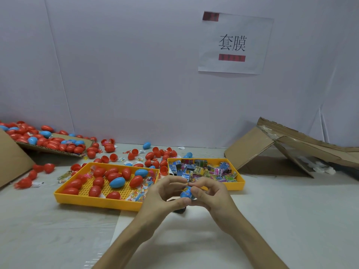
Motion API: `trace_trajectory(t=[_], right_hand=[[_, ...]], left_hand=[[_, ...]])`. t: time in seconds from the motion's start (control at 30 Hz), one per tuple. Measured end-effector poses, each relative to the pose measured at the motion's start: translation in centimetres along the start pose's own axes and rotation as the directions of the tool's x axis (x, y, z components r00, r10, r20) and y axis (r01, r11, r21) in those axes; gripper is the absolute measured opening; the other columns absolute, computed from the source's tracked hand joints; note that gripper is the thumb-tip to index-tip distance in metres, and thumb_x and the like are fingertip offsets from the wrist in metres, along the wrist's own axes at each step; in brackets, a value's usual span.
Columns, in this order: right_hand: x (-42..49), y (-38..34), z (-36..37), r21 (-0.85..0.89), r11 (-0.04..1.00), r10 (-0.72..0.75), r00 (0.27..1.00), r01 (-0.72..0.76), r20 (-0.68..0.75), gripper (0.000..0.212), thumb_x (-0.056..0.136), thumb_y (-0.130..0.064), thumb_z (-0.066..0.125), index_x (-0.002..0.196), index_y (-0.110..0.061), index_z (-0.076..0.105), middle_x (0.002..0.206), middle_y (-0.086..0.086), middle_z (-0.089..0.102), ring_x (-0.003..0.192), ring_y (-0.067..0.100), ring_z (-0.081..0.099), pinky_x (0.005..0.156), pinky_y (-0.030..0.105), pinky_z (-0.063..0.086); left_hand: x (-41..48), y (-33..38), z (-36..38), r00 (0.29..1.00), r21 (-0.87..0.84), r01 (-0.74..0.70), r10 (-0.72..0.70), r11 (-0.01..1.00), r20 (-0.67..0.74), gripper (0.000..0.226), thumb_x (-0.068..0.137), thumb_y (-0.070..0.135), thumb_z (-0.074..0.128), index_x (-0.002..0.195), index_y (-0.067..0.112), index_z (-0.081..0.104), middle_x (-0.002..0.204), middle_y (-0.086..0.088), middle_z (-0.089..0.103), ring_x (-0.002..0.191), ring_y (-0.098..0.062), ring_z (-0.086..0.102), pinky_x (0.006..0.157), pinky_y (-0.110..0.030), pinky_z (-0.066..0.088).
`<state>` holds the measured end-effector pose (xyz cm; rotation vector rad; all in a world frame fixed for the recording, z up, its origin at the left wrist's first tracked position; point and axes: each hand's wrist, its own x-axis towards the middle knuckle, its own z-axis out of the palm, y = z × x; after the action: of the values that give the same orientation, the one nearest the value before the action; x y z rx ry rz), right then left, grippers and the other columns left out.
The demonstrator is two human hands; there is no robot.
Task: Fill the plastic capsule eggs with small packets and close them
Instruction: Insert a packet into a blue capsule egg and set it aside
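- Right in front of you, just above the table (291,210), both hands meet on one blue capsule egg (186,193). Holding it up off the surface gives both sets of fingers room to work around it.
- Your left hand (165,195) cradles the egg from the side and below, fingers (179,200) curled round the shell. To me that's the steadying grip.
- Your right hand (211,193) pinches the egg's upper end with curled fingertips (198,183). A printed bit shows there, probably a packet going in, but it's too small to say whether the egg is open or closed.
- Handy layout: the packet tray (240,183), full of small packets (202,169), sits just behind your right hand, so the next one is a short reach.
- The egg tray (93,200), holding red eggs (136,181) and a couple of blue ones, is just beside your left hand.
- Loads more eggs lie scattered further back and piled on a cardboard flap (48,150) at far left, well apart. Reserve stock, I'd guess.
- Something dark (180,209) lies on the table under your hands, can't tell what.
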<state>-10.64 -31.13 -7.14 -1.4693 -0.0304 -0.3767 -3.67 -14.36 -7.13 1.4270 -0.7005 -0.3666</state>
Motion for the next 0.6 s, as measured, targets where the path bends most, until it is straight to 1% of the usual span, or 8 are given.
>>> trace_trajectory(t=[0.07, 0.17, 0.27, 0.33, 0.43, 0.53, 0.6], right_hand=[[0.00, -0.07, 0.05, -0.003, 1.000, 0.001, 1.000, -0.001, 0.000, 0.011, 0.077, -0.028, 0.078, 0.081, -0.017, 0.076, 0.093, 0.008, 0.074, 0.093, 0.035, 0.073, 0.075, 0.043, 0.061], [-0.08, -0.23, 0.26, -0.009, 1.000, 0.007, 1.000, -0.007, -0.023, 0.016, 0.080, -0.033, 0.074, 0.080, -0.017, 0.077, 0.088, 0.010, 0.073, 0.084, 0.029, 0.073, 0.068, 0.035, 0.060], [-0.03, -0.29, 0.29, 0.038, 0.999, 0.027, 0.999, -0.026, -0.042, 0.033, 0.087, -0.044, 0.066, 0.093, -0.014, 0.079, 0.088, 0.014, 0.069, 0.074, 0.020, 0.067, 0.065, 0.030, 0.057], [-0.03, -0.33, 0.28, 0.050, 0.999, 0.015, 1.000, -0.015, -0.013, 0.035, 0.087, -0.047, 0.074, 0.101, -0.015, 0.079, 0.091, 0.011, 0.070, 0.075, 0.018, 0.065, 0.067, 0.030, 0.057], [-0.12, -0.38, 0.35, -0.021, 1.000, -0.008, 1.000, 0.008, 0.022, 0.030, 0.077, -0.038, 0.084, 0.103, -0.025, 0.078, 0.098, 0.006, 0.076, 0.082, 0.021, 0.073, 0.069, 0.030, 0.059], [-0.17, -0.28, 0.28, -0.081, 0.996, -0.032, 0.999, 0.032, 0.005, 0.030, 0.076, -0.029, 0.084, 0.104, -0.028, 0.076, 0.101, 0.009, 0.076, 0.088, 0.028, 0.075, 0.069, 0.029, 0.059], [-0.14, -0.19, 0.26, -0.101, 0.993, -0.064, 0.998, 0.062, -0.011, 0.031, 0.076, -0.028, 0.084, 0.106, -0.027, 0.076, 0.101, 0.009, 0.076, 0.087, 0.029, 0.074, 0.068, 0.030, 0.059]], left_hand=[[0.01, -0.01, 0.01, 1.000, -0.013, -0.002, 0.002, 1.000, -0.001, 0.043, 0.070, 0.024, 0.086, 0.110, 0.024, 0.070, 0.108, 0.003, 0.077, 0.101, -0.017, 0.073, 0.072, -0.028, 0.060], [-0.02, 0.05, 0.08, 1.000, -0.030, -0.011, 0.012, 0.999, 0.021, 0.032, 0.074, 0.025, 0.084, 0.104, 0.029, 0.073, 0.107, 0.001, 0.077, 0.100, -0.019, 0.073, 0.073, -0.028, 0.060], [-0.03, 0.11, 0.11, 1.000, -0.089, -0.001, 0.003, 0.996, 0.022, 0.022, 0.084, 0.027, 0.080, 0.104, 0.027, 0.074, 0.108, -0.005, 0.076, 0.103, -0.023, 0.073, 0.079, -0.030, 0.060], [-0.02, 0.22, 0.08, 1.000, -0.198, 0.029, -0.028, 0.980, 0.008, 0.023, 0.084, 0.029, 0.075, 0.106, 0.023, 0.074, 0.109, -0.009, 0.075, 0.105, -0.028, 0.072, 0.081, -0.030, 0.060], [0.04, 0.31, -0.01, 0.996, -0.332, 0.084, -0.090, 0.940, -0.003, 0.031, 0.081, 0.033, 0.073, 0.109, 0.020, 0.074, 0.110, -0.011, 0.075, 0.105, -0.032, 0.072, 0.080, -0.031, 0.061], [0.19, 0.26, 0.03, 0.991, -0.379, 0.125, -0.137, 0.917, -0.006, 0.029, 0.083, 0.032, 0.070, 0.109, 0.019, 0.075, 0.109, -0.008, 0.075, 0.105, -0.032, 0.072, 0.077, -0.030, 0.061], [0.25, 0.18, 0.07, 0.988, -0.394, 0.140, -0.152, 0.908, 0.002, 0.028, 0.085, 0.029, 0.069, 0.109, 0.016, 0.075, 0.109, -0.010, 0.074, 0.106, -0.034, 0.072, 0.077, -0.031, 0.061]])
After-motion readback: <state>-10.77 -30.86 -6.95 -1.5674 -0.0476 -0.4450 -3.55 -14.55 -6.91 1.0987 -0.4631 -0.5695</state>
